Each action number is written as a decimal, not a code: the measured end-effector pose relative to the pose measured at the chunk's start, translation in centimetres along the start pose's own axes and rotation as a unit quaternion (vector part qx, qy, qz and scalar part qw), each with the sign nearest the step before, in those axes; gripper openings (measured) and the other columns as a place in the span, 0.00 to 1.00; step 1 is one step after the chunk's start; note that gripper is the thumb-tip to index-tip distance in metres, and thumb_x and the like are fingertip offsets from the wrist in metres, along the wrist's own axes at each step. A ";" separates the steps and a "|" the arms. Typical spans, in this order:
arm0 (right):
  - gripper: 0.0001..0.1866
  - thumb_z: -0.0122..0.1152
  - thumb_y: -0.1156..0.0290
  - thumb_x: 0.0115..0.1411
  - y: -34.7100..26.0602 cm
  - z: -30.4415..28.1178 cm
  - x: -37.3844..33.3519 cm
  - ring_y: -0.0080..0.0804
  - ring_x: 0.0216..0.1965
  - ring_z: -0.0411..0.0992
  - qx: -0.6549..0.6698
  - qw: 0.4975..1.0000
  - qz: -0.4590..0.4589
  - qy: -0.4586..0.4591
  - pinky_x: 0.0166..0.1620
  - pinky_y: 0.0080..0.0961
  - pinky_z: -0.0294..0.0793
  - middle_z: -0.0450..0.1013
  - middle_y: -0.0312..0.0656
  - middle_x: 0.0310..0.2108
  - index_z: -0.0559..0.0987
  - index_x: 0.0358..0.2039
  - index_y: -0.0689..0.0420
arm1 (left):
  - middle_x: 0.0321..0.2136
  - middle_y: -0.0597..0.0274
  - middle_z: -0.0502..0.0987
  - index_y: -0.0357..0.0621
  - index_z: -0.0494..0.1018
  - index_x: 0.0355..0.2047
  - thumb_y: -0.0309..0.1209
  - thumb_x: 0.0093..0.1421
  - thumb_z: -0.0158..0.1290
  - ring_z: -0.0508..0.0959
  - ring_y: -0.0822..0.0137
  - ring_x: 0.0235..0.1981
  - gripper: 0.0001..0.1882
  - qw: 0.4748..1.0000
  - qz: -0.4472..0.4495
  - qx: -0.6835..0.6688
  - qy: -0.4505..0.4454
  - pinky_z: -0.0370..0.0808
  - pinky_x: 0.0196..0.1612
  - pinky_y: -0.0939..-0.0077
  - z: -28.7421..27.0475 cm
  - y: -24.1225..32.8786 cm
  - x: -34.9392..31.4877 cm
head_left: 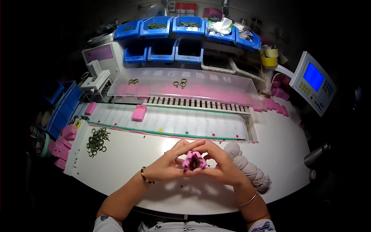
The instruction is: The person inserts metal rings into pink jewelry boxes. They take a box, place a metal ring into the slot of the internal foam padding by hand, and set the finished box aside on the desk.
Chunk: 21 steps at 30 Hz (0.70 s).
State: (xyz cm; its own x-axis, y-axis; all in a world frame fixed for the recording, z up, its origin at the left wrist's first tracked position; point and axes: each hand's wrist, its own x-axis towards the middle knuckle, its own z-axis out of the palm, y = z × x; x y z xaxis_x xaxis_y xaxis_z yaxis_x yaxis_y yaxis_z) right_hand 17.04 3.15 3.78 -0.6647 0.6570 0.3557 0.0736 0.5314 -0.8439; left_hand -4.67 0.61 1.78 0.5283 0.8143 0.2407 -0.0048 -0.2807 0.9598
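Head-worn fisheye, downward, close above worktable (116, 168)

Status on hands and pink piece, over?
Left hand and right hand gripping pink piece. Dark gap at its middle. Grey cloth beside right hand, apparently not in the way.

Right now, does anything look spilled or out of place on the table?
Perhaps: tiny dark bits lie scattered on the table, apart from the heap of green rings, so they look like stray debris. What they are, I cannot tell.

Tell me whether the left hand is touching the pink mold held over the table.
Touching. The head view shows the left hand wrapped around the pink mold's left side, thumb against its lower edge.
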 end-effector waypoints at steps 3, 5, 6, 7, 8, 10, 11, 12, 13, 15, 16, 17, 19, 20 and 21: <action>0.27 0.66 0.78 0.56 -0.4 -0.2 -0.2 0.28 0.52 0.69 0.124 0.990 0.060 0.006 0.54 0.25 0.74 0.67 0.40 0.51 0.70 0.57 0.59 | 0.51 0.60 0.65 0.45 0.53 0.68 0.25 0.53 0.64 0.67 0.69 0.53 0.45 0.996 0.004 -0.074 0.045 0.68 0.55 0.77 0.1 -0.1 -0.6; 0.29 0.65 0.80 0.57 0.0 0.3 -0.2 0.28 0.52 0.70 0.237 0.964 0.093 0.078 0.53 0.25 0.75 0.67 0.41 0.50 0.66 0.59 0.60 | 0.52 0.56 0.66 0.43 0.54 0.66 0.24 0.56 0.61 0.72 0.67 0.48 0.40 0.965 -0.024 -0.222 0.138 0.67 0.57 0.74 0.6 -0.6 -0.7; 0.31 0.65 0.80 0.57 0.5 0.7 -0.1 0.27 0.51 0.70 0.291 0.944 0.099 0.119 0.52 0.25 0.76 0.67 0.41 0.50 0.65 0.60 0.59 | 0.52 0.56 0.66 0.43 0.54 0.66 0.24 0.56 0.61 0.72 0.67 0.48 0.40 0.965 -0.024 -0.221 0.138 0.67 0.57 0.74 0.9 -0.5 -0.3; 0.31 0.64 0.82 0.57 0.1 1.0 0.1 0.27 0.51 0.70 0.301 0.937 0.089 0.152 0.52 0.24 0.76 0.67 0.42 0.49 0.63 0.60 0.60 | 0.50 0.57 0.67 0.43 0.54 0.64 0.23 0.57 0.60 0.73 0.67 0.49 0.37 0.933 -0.032 -0.315 0.172 0.68 0.57 0.73 1.1 -0.2 0.1; 0.31 0.64 0.82 0.57 0.4 1.3 0.0 0.27 0.51 0.70 0.301 0.938 0.088 0.151 0.52 0.24 0.76 0.67 0.42 0.49 0.63 0.60 0.60 | 0.48 0.57 0.68 0.43 0.55 0.63 0.22 0.58 0.58 0.73 0.66 0.49 0.35 0.890 -0.040 -0.406 0.205 0.69 0.56 0.72 1.5 0.1 0.6; 0.28 0.62 0.83 0.58 1.0 2.1 -0.4 0.27 0.50 0.70 0.151 0.975 0.037 0.161 0.52 0.24 0.75 0.67 0.42 0.49 0.64 0.58 0.62 | 0.44 0.59 0.69 0.42 0.56 0.58 0.20 0.58 0.57 0.73 0.66 0.50 0.30 0.864 -0.020 -0.444 0.235 0.71 0.54 0.70 2.2 0.4 1.5; 0.25 0.60 0.83 0.60 0.7 2.4 -0.3 0.26 0.49 0.70 0.103 0.981 0.047 0.157 0.52 0.24 0.75 0.67 0.42 0.49 0.64 0.57 0.64 | 0.43 0.59 0.70 0.43 0.57 0.57 0.21 0.58 0.58 0.74 0.65 0.49 0.30 0.867 -0.011 -0.431 0.250 0.71 0.55 0.69 2.4 -0.2 1.7; 0.25 0.60 0.83 0.60 0.4 2.5 -0.2 0.26 0.49 0.70 0.102 0.981 0.047 0.157 0.52 0.24 0.75 0.67 0.42 0.49 0.64 0.57 0.64 | 0.43 0.58 0.71 0.43 0.58 0.57 0.23 0.57 0.59 0.74 0.64 0.48 0.30 0.869 -0.003 -0.419 0.263 0.71 0.55 0.67 2.5 -0.5 1.8; 0.24 0.59 0.83 0.60 0.2 2.5 -0.1 0.27 0.50 0.70 0.188 0.964 0.057 0.181 0.53 0.24 0.74 0.67 0.42 0.51 0.65 0.57 0.64 | 0.43 0.59 0.71 0.44 0.60 0.54 0.21 0.54 0.62 0.73 0.67 0.48 0.30 0.886 -0.006 -0.388 0.256 0.71 0.55 0.69 2.7 -0.2 1.8; 0.24 0.52 0.83 0.62 0.3 2.6 0.0 0.29 0.56 0.67 0.310 0.923 0.061 0.218 0.58 0.27 0.69 0.65 0.46 0.59 0.64 0.59 0.64 | 0.44 0.61 0.70 0.43 0.61 0.54 0.19 0.52 0.63 0.73 0.68 0.48 0.32 0.933 0.027 -0.253 0.254 0.71 0.55 0.70 3.0 -0.5 1.8; 0.24 0.52 0.83 0.62 0.7 2.5 0.0 0.29 0.56 0.67 0.310 0.923 0.062 0.218 0.58 0.27 0.69 0.65 0.46 0.59 0.64 0.59 0.64 | 0.44 0.62 0.69 0.43 0.61 0.54 0.18 0.50 0.65 0.72 0.70 0.48 0.33 0.961 0.058 -0.113 0.247 0.71 0.55 0.70 3.2 -0.7 1.8; 0.24 0.51 0.83 0.63 1.3 2.2 0.0 0.30 0.55 0.68 0.287 0.931 0.065 0.218 0.58 0.27 0.69 0.68 0.47 0.57 0.64 0.60 0.64 | 0.46 0.62 0.61 0.42 0.63 0.50 0.21 0.48 0.67 0.70 0.73 0.44 0.31 0.964 0.094 -0.031 0.247 0.76 0.49 0.73 3.5 -1.5 2.0; 0.20 0.49 0.82 0.64 1.4 1.7 0.0 0.29 0.51 0.72 0.252 0.940 0.067 0.219 0.57 0.26 0.70 0.74 0.46 0.49 0.70 0.57 0.65 | 0.47 0.62 0.60 0.42 0.62 0.49 0.21 0.49 0.67 0.70 0.72 0.46 0.30 0.966 0.086 -0.054 0.239 0.76 0.50 0.73 4.3 -2.2 1.9; 0.20 0.49 0.82 0.64 1.4 1.5 -0.1 0.29 0.51 0.72 0.252 0.940 0.068 0.219 0.57 0.26 0.70 0.74 0.46 0.49 0.70 0.57 0.65 | 0.47 0.62 0.60 0.43 0.61 0.48 0.21 0.50 0.66 0.71 0.71 0.48 0.30 0.967 0.077 -0.076 0.231 0.76 0.51 0.72 4.5 -2.3 1.9; 0.18 0.50 0.83 0.64 1.5 1.2 -0.3 0.28 0.51 0.72 0.249 0.947 0.056 0.193 0.56 0.24 0.71 0.74 0.44 0.49 0.72 0.55 0.65 | 0.48 0.61 0.62 0.45 0.59 0.47 0.28 0.56 0.64 0.71 0.67 0.52 0.26 0.953 -0.016 -0.228 0.201 0.75 0.53 0.67 4.5 -0.9 1.3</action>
State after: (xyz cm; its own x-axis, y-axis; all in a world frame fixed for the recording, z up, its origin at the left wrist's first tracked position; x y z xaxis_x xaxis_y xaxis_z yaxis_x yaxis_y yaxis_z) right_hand 16.52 3.12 1.90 -0.3442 0.8921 0.2926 -0.2973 0.1920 -0.9353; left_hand -0.13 -0.33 0.57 0.1677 0.9731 0.1581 -0.4103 -0.0770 0.9087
